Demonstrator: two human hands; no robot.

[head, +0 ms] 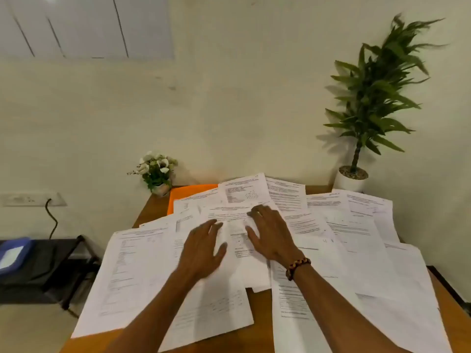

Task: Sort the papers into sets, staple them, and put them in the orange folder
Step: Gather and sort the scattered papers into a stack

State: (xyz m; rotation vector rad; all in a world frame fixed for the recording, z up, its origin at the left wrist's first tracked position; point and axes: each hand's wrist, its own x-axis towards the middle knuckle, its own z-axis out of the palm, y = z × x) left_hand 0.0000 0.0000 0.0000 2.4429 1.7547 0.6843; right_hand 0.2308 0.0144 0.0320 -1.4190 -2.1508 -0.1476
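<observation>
Several printed white papers point(132, 271) lie spread and overlapping across the wooden table point(257, 299). The orange folder point(188, 191) lies at the back left, mostly covered by sheets. My left hand point(204, 248) rests flat on the papers in the middle, fingers apart. My right hand point(270, 233), with a beaded bracelet at the wrist, lies flat just to its right on a sheet with a diagram point(237, 233). Neither hand holds anything. No stapler is in view.
A small pot of white flowers point(156, 171) stands at the table's back left corner. A tall green plant in a white pot point(351, 179) stands at the back right. A black stand with a blue tray point(12, 253) sits left of the table. The wall is close behind.
</observation>
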